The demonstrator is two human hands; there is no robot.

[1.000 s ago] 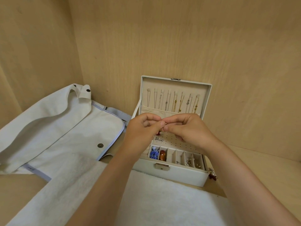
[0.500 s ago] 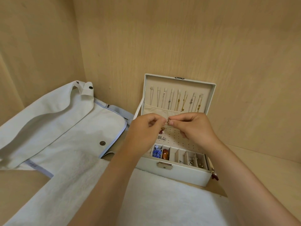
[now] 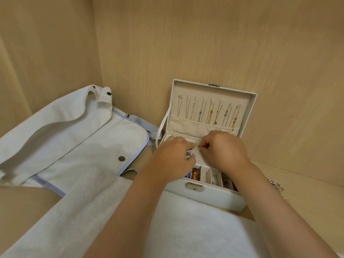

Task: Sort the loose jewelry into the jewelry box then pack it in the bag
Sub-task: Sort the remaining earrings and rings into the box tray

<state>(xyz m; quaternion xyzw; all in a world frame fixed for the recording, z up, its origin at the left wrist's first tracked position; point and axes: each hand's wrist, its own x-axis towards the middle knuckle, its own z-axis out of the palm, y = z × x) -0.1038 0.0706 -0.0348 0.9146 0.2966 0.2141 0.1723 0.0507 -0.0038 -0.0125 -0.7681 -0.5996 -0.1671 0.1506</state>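
Note:
The white jewelry box (image 3: 214, 198) stands open against the back wall. Several necklaces (image 3: 210, 114) hang in its lid. Both hands are down on the perforated earring panel (image 3: 198, 158). My right hand (image 3: 223, 151) pinches a small dark earring (image 3: 199, 146) against the panel. My left hand (image 3: 173, 159) lies curled over the panel's left side, beside a few small earrings (image 3: 189, 154); whether it holds anything is hidden. The white bag (image 3: 74, 142) lies flat to the left, flap shut.
An orange bead (image 3: 195, 174) sits in the box's front compartments. Loose silver jewelry (image 3: 276, 185) lies on the wooden shelf right of the box. A white towel (image 3: 186, 229) covers the shelf in front. Wooden walls close in at back and left.
Both hands have come down from above the box onto the earring panel, bringing the small earring with them. The view has shifted slightly.

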